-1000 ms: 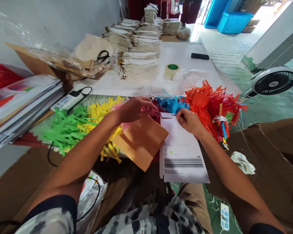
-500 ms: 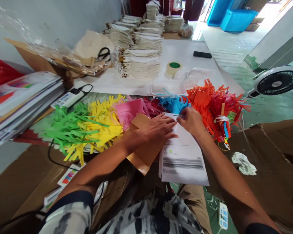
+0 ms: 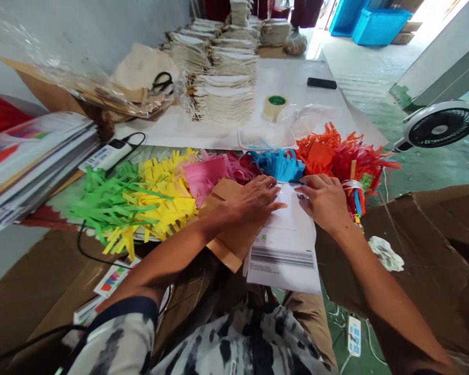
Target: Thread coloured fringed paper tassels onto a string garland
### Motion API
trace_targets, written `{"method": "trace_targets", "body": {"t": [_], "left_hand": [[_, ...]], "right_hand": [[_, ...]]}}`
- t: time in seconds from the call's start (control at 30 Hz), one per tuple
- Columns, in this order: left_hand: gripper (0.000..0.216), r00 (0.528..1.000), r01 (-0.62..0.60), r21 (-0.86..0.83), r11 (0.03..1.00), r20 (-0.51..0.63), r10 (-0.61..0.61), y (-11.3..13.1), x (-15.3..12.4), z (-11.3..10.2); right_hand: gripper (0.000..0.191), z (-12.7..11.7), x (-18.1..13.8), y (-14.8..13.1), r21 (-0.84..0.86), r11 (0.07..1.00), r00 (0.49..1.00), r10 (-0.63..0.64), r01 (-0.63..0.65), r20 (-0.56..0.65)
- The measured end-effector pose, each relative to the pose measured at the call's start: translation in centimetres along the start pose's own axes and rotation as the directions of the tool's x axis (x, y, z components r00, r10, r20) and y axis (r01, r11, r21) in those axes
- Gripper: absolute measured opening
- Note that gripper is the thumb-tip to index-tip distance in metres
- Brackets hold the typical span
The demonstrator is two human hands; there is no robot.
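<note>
My left hand lies flat with fingers stretched out on the top of a white printed sheet, overlapping a brown paper bag beside it. My right hand rests on the sheet's upper right corner, fingers curled and pressed at the paper's edge next to blue fringed paper. Fringed paper also lies in green, yellow, pink and orange-red heaps just beyond the hands.
Stacks of beige bags, a tape roll, scissors, a black phone and a clear tray sit farther back. Printed sheets pile at left. A white fan and cardboard stand at right.
My left hand came back from the pink fringe and now lies flat on the white sheet. My right hand shifted from pinching the sheet's top edge to resting on its corner.
</note>
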State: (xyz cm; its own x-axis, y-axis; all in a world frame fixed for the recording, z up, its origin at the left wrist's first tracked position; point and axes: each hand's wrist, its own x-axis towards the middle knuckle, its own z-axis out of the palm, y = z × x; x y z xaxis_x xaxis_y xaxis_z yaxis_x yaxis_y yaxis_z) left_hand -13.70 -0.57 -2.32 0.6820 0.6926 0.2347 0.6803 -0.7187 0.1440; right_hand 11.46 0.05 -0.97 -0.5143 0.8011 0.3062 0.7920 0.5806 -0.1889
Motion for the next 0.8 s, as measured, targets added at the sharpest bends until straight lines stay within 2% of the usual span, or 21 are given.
{"method": "trace_targets", "body": {"t": [0.07, 0.17, 0.23, 0.3, 0.4, 0.5, 0.57, 0.63, 0.73, 0.8], "left_hand": [[0.047, 0.999, 0.014, -0.030, 0.999, -0.042, -0.015, -0.4, 0.1, 0.0], [0.048, 0.987, 0.071, -0.062, 0.995, -0.138, -0.079, -1.2, 0.3, 0.2], [0.047, 0.976, 0.076, -0.074, 0.994, -0.198, -0.090, -1.8, 0.5, 0.2], [0.044, 0.965, 0.043, -0.079, 0.996, -0.255, -0.061, -2.2, 0.8, -0.1], [0.042, 0.934, 0.046, -0.054, 0.998, -0.353, -0.062, -2.5, 1.3, -1.3], [0.048, 0.907, 0.118, -0.004, 0.993, -0.406, -0.110, -2.7, 1.7, -3.0], [0.051, 0.894, 0.136, -0.014, 0.991, -0.430, -0.129, -3.4, 1.9, -3.8], [0.051, 0.873, 0.114, -0.066, 0.991, -0.470, -0.132, -4.5, 2.0, -4.4], [0.050, 0.827, -0.002, -0.163, 0.987, -0.555, -0.090, -5.6, 1.9, -5.7], [0.049, 0.825, -0.158, -0.226, 0.961, -0.565, 0.003, -4.7, 1.5, -7.2]], "right_hand": [[0.040, -1.4, -3.2, 0.0, 0.129, 0.992, 1.000, 0.017, -0.017, 0.004], [0.046, -2.8, -8.9, -1.0, 0.413, 0.883, 0.972, 0.234, -0.222, 0.023], [0.043, -2.7, -12.1, -2.5, 0.519, 0.740, 0.894, 0.430, -0.427, 0.123], [0.056, -1.9, -14.0, -4.3, 0.558, 0.619, 0.820, 0.523, -0.552, 0.230], [0.072, -0.5, -14.5, -6.2, 0.687, 0.454, 0.770, 0.589, -0.567, 0.246], [0.065, -0.7, -13.9, -6.9, 0.792, 0.333, 0.753, 0.618, -0.511, 0.226], [0.057, -2.3, -14.0, -7.0, 0.801, 0.318, 0.744, 0.631, -0.507, 0.220], [0.049, -5.0, -14.6, -7.0, 0.805, 0.285, 0.706, 0.674, -0.521, 0.218], [0.047, -9.7, -15.9, -7.1, 0.821, 0.147, 0.564, 0.791, -0.552, 0.238], [0.048, -12.4, -16.6, -6.8, 0.833, 0.074, 0.472, 0.850, -0.549, 0.235]]}}
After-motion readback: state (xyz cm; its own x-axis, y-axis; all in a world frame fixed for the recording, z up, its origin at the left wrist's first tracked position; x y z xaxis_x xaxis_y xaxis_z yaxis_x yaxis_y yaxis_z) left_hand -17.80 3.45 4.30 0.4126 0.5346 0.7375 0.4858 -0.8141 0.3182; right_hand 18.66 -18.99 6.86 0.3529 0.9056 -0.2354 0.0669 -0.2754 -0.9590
